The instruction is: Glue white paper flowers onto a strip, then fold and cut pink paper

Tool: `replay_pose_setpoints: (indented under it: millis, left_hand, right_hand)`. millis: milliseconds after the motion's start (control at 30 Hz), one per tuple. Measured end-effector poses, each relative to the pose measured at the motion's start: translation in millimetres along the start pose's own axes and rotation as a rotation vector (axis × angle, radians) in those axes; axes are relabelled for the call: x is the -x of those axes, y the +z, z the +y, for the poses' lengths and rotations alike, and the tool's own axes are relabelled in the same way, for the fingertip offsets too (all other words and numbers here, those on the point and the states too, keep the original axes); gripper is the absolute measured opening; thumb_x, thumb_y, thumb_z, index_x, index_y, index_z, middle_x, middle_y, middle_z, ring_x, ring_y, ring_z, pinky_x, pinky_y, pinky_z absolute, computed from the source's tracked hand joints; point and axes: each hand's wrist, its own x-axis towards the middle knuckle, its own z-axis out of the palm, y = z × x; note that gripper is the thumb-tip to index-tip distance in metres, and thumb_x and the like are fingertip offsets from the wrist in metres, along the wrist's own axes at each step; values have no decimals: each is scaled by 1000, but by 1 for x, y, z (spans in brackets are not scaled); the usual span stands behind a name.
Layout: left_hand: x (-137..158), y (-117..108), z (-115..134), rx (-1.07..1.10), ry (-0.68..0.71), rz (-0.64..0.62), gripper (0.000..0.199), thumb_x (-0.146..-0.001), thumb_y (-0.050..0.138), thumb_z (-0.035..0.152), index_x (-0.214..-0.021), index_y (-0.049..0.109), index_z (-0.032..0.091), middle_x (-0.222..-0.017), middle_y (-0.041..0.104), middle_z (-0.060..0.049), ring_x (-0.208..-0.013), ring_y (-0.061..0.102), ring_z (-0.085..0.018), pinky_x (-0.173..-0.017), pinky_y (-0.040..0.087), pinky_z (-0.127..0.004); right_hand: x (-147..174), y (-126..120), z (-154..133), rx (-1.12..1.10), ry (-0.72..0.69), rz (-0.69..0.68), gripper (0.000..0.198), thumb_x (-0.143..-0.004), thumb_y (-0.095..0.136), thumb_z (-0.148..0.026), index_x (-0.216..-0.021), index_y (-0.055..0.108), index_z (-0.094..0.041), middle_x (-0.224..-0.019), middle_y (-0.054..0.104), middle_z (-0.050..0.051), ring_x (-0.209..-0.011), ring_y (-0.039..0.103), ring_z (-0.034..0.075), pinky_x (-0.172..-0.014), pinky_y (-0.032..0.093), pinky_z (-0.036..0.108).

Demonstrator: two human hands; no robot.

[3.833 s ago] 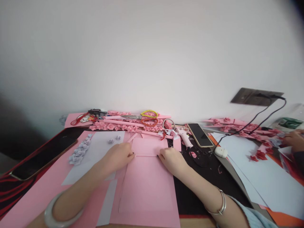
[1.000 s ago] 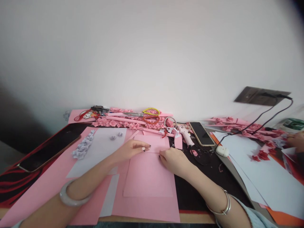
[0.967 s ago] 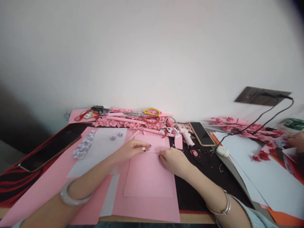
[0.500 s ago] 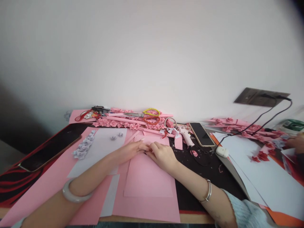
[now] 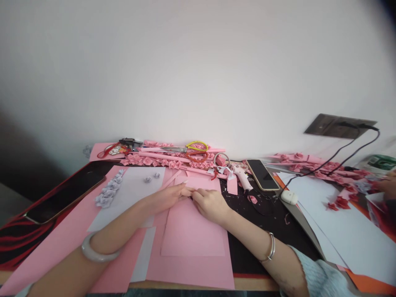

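Note:
My left hand [image 5: 171, 196] and my right hand [image 5: 213, 205] meet over a sheet of pink paper [image 5: 194, 235]. Both are closed, with thumbs and fingers pinched together at the fingertips. A small dark spot shows between them, but what they hold is too small and covered to name. A larger pink sheet [image 5: 188, 272] lies beneath the smaller one. Left of my left hand, a white sheet [image 5: 136, 181] carries a row of pale lilac paper flowers [image 5: 108, 192] along its left side and two loose ones.
Behind my hands lie pink paper-flower stems [image 5: 167, 157], scissors [image 5: 198, 146] and a white glue gun [image 5: 243, 177]. A phone [image 5: 262, 175] and an earbud case [image 5: 289, 197] are to the right. Another person's hand [image 5: 386, 185] is at the far right; cords hang from the wall socket [image 5: 337, 126].
My right hand has turned slightly and its fingers have drawn in a little at the meeting point. My left hand stays almost in place.

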Motion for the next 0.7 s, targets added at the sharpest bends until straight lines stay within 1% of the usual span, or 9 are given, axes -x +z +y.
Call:
replay_pose_setpoints:
  millis: [133, 267, 333, 400, 500, 600, 700]
  left_hand:
    - [1, 3, 4, -12, 0, 11, 45, -92, 21, 32, -109, 60, 17, -119, 58, -3, -116, 45, -17, -105, 24, -37]
    - [3, -2, -1, -58, -5, 20, 42, -91, 25, 35, -108, 60, 19, -122, 56, -3, -118, 42, -18, -105, 24, -37]
    - [4, -7, -8, -98, 6, 39, 39, -90, 30, 36, -109, 60, 20, -124, 54, -3, -120, 41, -18, -104, 25, -37]
    - [5, -11, -13, -120, 19, 56, 34, -88, 36, 34, -106, 61, 21, -126, 53, -3, -120, 40, -18, -104, 26, -36]
    - [5, -10, -13, -144, 22, 76, 26, -84, 46, 30, -101, 64, 23, -124, 54, -2, -119, 42, -19, -104, 25, -35]
    - [5, -4, -4, -149, -2, 111, 28, -85, 45, 31, -105, 62, 23, -121, 57, -3, -115, 47, -21, -101, 30, -37]
    - [6, 1, 3, -118, -22, 149, 33, -85, 44, 36, -110, 60, 21, -122, 56, -6, -113, 49, -23, -97, 35, -38]
  right_hand:
    - [1, -3, 3, -25, 30, 37, 16, -86, 40, -21, -88, 55, -17, -78, 61, 3, -62, 56, 13, -51, 29, 24]
    - [4, -9, 11, -38, 144, 93, 20, -88, 37, -20, -82, 56, -16, -74, 61, 3, -59, 54, 13, -51, 28, 24]
    - [6, -11, 16, -44, 210, 122, 23, -90, 34, -19, -83, 56, -16, -76, 61, 4, -63, 55, 13, -53, 30, 23]
    - [7, -12, 22, -52, 262, 145, 23, -91, 33, -18, -89, 57, -16, -82, 62, 5, -71, 57, 13, -58, 32, 22]
    - [8, -13, 30, -53, 343, 158, 22, -91, 36, -21, -92, 58, -18, -86, 64, 4, -77, 58, 13, -61, 33, 21]
    - [9, -17, 38, -25, 452, 153, 22, -89, 40, -26, -82, 59, -19, -79, 65, 4, -70, 59, 15, -55, 31, 23]
    - [10, -22, 46, 21, 569, 143, 24, -87, 41, -25, -76, 61, -17, -70, 64, 7, -64, 58, 19, -52, 28, 25]
